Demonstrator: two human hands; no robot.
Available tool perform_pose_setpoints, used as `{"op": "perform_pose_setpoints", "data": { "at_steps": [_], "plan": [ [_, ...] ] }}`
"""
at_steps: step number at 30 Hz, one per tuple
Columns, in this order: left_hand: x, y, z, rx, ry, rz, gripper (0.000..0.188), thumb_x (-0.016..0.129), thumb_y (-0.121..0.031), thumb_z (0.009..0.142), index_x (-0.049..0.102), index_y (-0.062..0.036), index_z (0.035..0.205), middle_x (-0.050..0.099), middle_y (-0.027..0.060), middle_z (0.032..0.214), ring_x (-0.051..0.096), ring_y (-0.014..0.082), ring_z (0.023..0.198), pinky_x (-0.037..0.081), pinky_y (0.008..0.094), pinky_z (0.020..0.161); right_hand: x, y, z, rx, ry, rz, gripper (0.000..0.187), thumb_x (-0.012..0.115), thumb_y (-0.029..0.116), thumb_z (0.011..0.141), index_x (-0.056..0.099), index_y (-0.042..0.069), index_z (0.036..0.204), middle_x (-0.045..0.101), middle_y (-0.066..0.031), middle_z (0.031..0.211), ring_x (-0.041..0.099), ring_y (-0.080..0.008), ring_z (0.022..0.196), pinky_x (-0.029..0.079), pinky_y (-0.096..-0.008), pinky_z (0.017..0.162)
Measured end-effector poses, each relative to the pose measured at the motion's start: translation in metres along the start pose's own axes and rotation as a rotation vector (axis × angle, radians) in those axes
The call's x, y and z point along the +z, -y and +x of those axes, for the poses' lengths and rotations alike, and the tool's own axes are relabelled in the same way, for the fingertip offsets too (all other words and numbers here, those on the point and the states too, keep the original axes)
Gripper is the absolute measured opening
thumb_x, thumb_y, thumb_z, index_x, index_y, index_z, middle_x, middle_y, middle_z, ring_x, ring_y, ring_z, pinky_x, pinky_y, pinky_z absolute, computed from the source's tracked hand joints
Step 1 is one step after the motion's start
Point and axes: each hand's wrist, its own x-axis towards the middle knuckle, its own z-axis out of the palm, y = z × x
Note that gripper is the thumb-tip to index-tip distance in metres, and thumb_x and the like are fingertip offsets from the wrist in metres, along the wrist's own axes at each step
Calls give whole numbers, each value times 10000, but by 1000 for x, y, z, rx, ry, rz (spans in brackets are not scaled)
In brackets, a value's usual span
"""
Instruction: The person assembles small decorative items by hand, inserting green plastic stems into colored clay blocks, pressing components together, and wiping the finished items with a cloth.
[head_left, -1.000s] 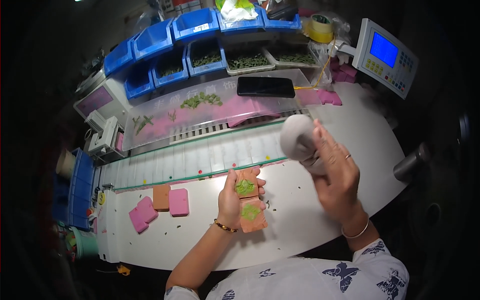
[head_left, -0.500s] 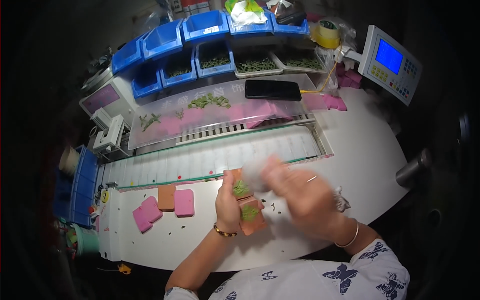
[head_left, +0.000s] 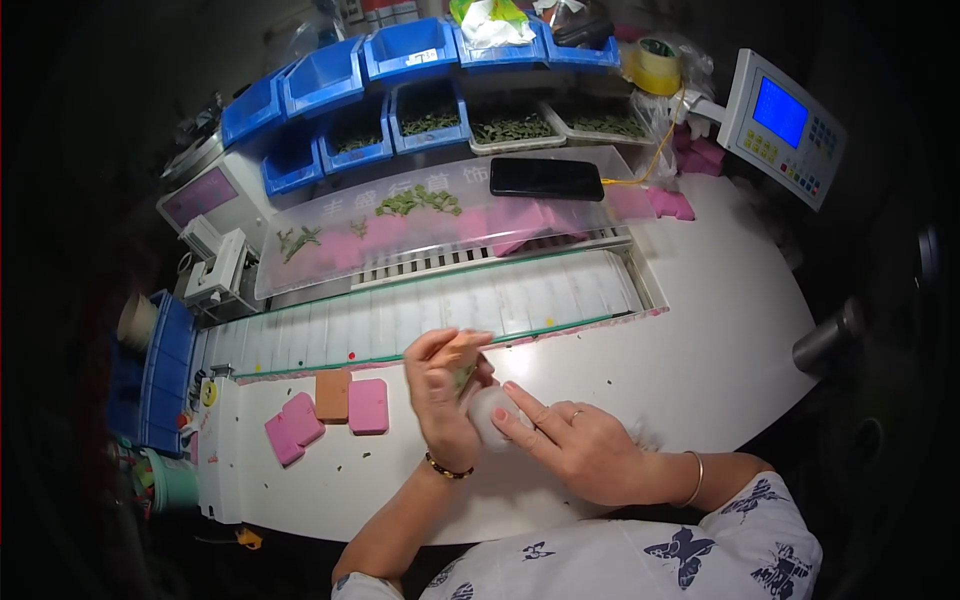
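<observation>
My left hand [head_left: 436, 395], raised over the table, is closed around an orange rubber mould [head_left: 464, 374] with green on its inner face. The mould is turned edge-on, and the fingers hide most of it. Just to the right, my right hand [head_left: 585, 450] grips a whitish, rounded, soft-looking pouch [head_left: 490, 418], close to my left wrist. Two fingers lie stretched along the pouch. To the left on the white table lie two joined pink moulds [head_left: 294, 428], a brown-orange mould [head_left: 333, 397] and a pink mould [head_left: 368, 406].
A conveyor with pale plates [head_left: 420, 315] crosses behind my hands. Beyond it, a clear plastic cover [head_left: 370, 225] carries green pieces and a black phone [head_left: 546, 180]. Blue bins [head_left: 410, 52] line the back. A control panel [head_left: 785, 125] stands at the far right.
The mould, spread open before with two green-patterned halves showing, is now turned edge-on in my left hand. My right hand has moved down with the pouch. The conveyor's coloured dots have shifted left.
</observation>
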Motion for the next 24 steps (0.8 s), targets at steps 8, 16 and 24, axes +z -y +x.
{"op": "perform_pose_setpoints", "data": {
  "at_steps": [8, 16, 24],
  "plan": [
    [-45, -1, 17, -201, -239, -189, 505, 306, -481, 1011, 522, -41, 1136, 583, 127, 1030, 595, 194, 741, 529, 337, 563, -6, -49, -36, 265, 46, -56, 622, 603, 21, 713, 509, 47, 1328, 547, -188, 1313, 604, -272, 754, 494, -361, 689],
    [-34, 0, 5, -639, -126, -444, 571, 261, -513, 1014, 505, -28, 1189, 581, 105, 1016, 633, 243, 838, 542, 349, 531, 1, -83, -61, 522, 164, -371, 589, 607, -16, 706, 517, -9, 1288, 539, -227, 1293, 591, -313, 933, 484, -372, 736],
    [-7, 2, -19, -436, 113, 3, 406, 408, -412, 1016, 502, -27, 1106, 607, 98, 1009, 647, 185, 892, 556, 314, 740, 16, -57, 5, 341, -112, 612, 447, 652, 187, 884, 534, 7, 1275, 597, -157, 1202, 589, -301, 1033, 478, -363, 862]
  ]
}}
